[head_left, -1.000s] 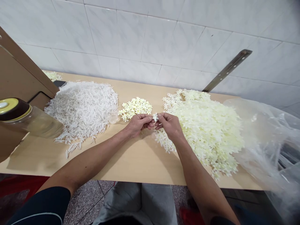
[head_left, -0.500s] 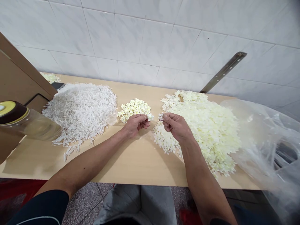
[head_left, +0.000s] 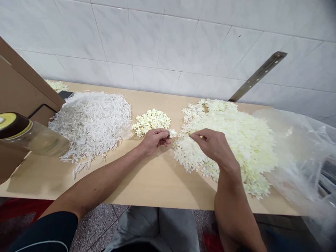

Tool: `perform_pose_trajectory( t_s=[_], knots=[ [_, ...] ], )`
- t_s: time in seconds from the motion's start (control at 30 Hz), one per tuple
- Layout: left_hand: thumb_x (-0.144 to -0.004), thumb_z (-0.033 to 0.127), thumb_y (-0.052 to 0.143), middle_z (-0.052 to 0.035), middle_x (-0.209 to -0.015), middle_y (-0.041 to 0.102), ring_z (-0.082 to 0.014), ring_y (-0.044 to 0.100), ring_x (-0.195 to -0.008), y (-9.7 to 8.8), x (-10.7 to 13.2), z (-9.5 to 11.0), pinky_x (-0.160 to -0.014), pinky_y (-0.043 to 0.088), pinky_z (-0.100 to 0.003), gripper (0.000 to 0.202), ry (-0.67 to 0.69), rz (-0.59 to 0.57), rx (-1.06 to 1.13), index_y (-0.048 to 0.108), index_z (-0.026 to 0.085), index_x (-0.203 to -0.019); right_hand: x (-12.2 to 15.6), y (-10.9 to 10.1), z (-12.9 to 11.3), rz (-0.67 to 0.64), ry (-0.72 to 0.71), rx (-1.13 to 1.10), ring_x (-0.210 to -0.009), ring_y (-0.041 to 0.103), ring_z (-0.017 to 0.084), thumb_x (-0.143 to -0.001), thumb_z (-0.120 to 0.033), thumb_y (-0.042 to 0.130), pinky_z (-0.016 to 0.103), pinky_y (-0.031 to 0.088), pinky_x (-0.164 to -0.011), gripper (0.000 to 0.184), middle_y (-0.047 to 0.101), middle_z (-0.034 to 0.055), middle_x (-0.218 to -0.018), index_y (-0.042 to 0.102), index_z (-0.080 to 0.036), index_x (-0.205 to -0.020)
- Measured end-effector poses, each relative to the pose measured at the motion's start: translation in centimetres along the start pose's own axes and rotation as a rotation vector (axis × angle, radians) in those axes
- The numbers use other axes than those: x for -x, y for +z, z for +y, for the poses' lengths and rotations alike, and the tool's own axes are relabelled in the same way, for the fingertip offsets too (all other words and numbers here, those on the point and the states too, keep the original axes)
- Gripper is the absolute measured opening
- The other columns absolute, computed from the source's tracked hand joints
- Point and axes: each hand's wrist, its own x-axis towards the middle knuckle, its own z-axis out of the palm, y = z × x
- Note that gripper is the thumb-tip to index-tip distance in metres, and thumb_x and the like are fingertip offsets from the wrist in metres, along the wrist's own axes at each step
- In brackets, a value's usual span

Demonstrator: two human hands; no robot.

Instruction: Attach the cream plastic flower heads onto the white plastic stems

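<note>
My left hand (head_left: 156, 140) is closed in a pinch on a small white artificial flower (head_left: 172, 133), which sticks out past the thumb and forefinger. Behind it lies a small heap of pale yellow flowers (head_left: 152, 120). My right hand (head_left: 212, 143) hovers at the left part of a large heap of cream flower pieces (head_left: 244, 140), thumb and forefinger pressed together. Whatever is between those right fingertips, if anything, is too small to make out against the petals. To the left spreads a big pile of thin white stem-like pieces (head_left: 91, 122).
A clear bottle with a yellow and brown lid (head_left: 15, 126) stands at left by a cardboard box (head_left: 23, 80). A metal strip (head_left: 258, 77) leans on the tiled wall. Clear plastic sheeting (head_left: 296, 154) covers the table's (head_left: 157, 185) right end.
My right hand has moved right, away from my left hand, over the large heap; the white piece seen in its fingers before no longer shows. My left hand stays nearly in place.
</note>
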Motion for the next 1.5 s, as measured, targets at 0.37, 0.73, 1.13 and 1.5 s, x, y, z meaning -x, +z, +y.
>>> perform_pose_trajectory(
  t_s=[0.37, 0.73, 1.13, 1.5],
  knots=[
    [-0.076, 0.043, 0.081, -0.0058, -0.068, 0.068, -0.0104, 0.059, -0.057, 0.6, 0.5, -0.1, -0.058, 0.045, -0.024, 0.033, 0.033, -0.006, -0.075, 0.073, 0.011, -0.08, -0.1, 5.6, -2.7, 0.183, -0.196, -0.127, -0.072, 0.064, 0.017, -0.094, -0.037, 0.066, 0.031, 0.051, -0.072, 0.019, 0.074, 0.0068, -0.092, 0.077, -0.022, -0.095],
    [-0.077, 0.042, 0.082, -0.0057, -0.069, 0.068, -0.0102, 0.06, -0.059, 0.3, 0.3, 0.0, -0.058, 0.047, -0.022, 0.033, 0.012, -0.069, -0.008, 0.072, 0.011, -0.082, -0.4, 5.6, -3.4, 0.125, -0.017, -0.197, -0.071, 0.064, 0.018, -0.094, -0.041, 0.063, 0.03, 0.048, -0.07, 0.025, 0.073, 0.0043, -0.079, 0.075, -0.022, -0.084],
    [-0.074, 0.041, 0.083, -0.0063, -0.065, 0.069, -0.0111, 0.06, -0.055, -0.2, 0.0, 0.2, -0.055, 0.046, -0.021, 0.033, -0.051, 0.034, 0.023, 0.068, 0.013, -0.083, -1.0, 4.8, -1.9, -0.143, 0.405, -1.037, -0.049, 0.041, 0.009, -0.081, -0.054, 0.077, 0.024, 0.037, -0.045, 0.04, 0.048, -0.0026, -0.057, 0.066, -0.017, -0.072],
    [-0.078, 0.029, 0.077, -0.0073, -0.068, 0.07, -0.0152, 0.071, -0.064, -0.4, -0.3, 0.2, -0.054, 0.051, -0.019, 0.022, -0.122, -0.013, 0.07, 0.064, 0.012, -0.085, -0.9, 3.4, -2.3, -0.3, 0.463, -1.325, -0.058, 0.054, 0.009, -0.078, -0.045, 0.083, 0.021, 0.04, -0.046, 0.038, 0.076, 0.0068, -0.097, 0.053, -0.02, -0.08]
  ],
)
